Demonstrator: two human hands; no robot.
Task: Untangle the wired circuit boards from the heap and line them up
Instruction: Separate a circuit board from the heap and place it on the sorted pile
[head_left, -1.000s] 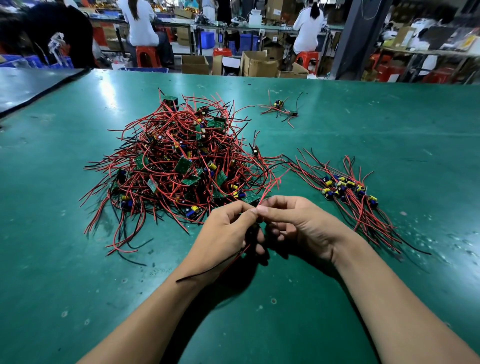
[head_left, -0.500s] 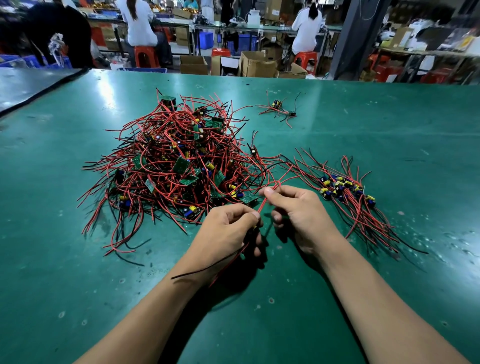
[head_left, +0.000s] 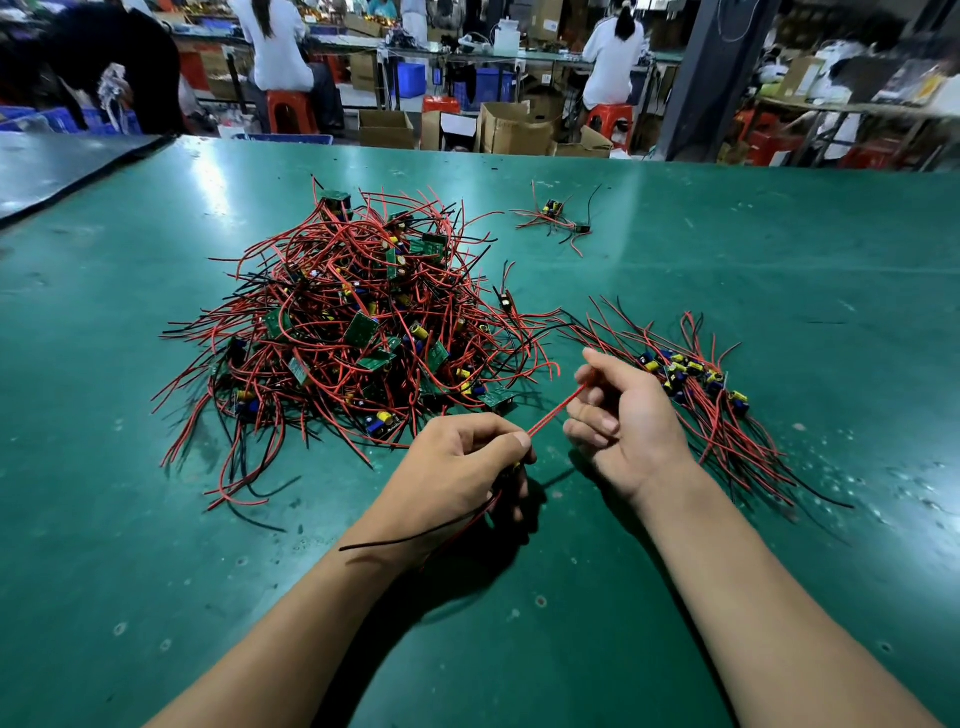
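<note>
While my left hand (head_left: 457, 467) is curled just in front of the heap (head_left: 358, 332), thumb and forefinger pinching one end of a red wire (head_left: 556, 408), my right hand (head_left: 623, 421) pinches the other end off the heap's near right edge, its other fingers loosely bent. From the head view the wire runs taut and straight between the two hands, clear of the tangle. A black wire (head_left: 415, 538) trails out under the left wrist. I judge the board they belong to sits inside that fist, but I cannot see it.

To do this step well I would draw the red wire through the right fingers to take out its kinks. I would also keep it lifted off the heap's stray ends so nothing snags, then gather the black wire alongside. The row (head_left: 691, 384) lies on the bench (head_left: 779, 270) right of the heap, just beyond the right hand. I would set the board beside the ones there, its wires pointing as theirs do.
</note>
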